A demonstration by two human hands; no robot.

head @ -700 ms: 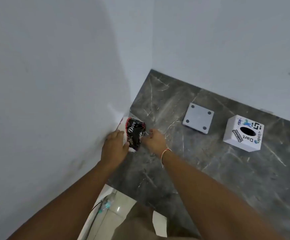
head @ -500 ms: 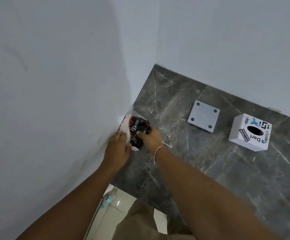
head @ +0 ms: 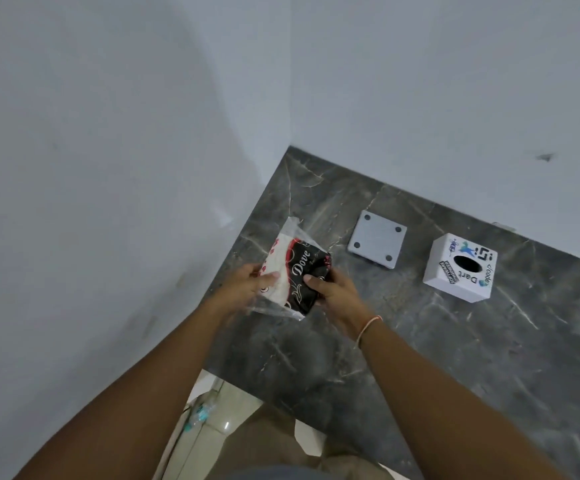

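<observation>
A plastic-wrapped tissue pack, black, white and red with "Dove" printed on it, is held between both hands just above the dark marble counter, near the left wall. My left hand grips its left, white side. My right hand grips its right, black end, thumb on top. Loose clear wrap sticks out at the pack's far and near ends.
A grey square plate with corner holes lies on the counter just right of the pack. Further right stands a white cube box with an oval opening on top. White walls close the left and back. Tiled floor shows below the counter's near edge.
The pack came away from the left wall and moved right and up, over the counter. Both hands now grip it at its sides.
</observation>
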